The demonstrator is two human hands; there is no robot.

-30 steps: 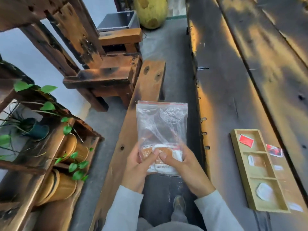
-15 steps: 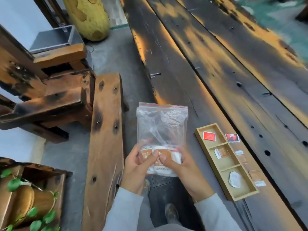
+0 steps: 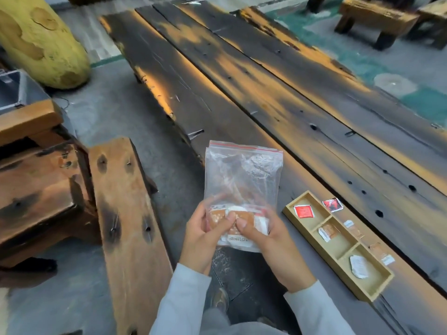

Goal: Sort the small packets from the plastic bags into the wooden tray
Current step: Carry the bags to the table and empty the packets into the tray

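Observation:
I hold a clear zip bag (image 3: pixel 243 175) with a red seal strip upright in front of me. My left hand (image 3: pixel 203 240) and my right hand (image 3: pixel 273 247) both grip its lower end, thumbs pressing on brown and white small packets (image 3: pixel 232 218) inside. To the right on the dark plank table lies the wooden tray (image 3: pixel 312 245) with three compartments. They hold a red packet (image 3: pixel 303 211), a brown and white packet (image 3: pixel 328 232) and a white packet (image 3: pixel 358 266).
Loose packets lie on the table beside the tray's far side, among them a red and black packet (image 3: pixel 332 204). A wooden bench (image 3: pixel 125 213) runs along my left, with stacked timber (image 3: pixel 36 184) beyond it. A yellow log (image 3: pixel 41 39) stands at the back left.
The view has swung to the right, so the plants have left the frame and more of the table shows. Both hands keep gripping the bag's lower end.

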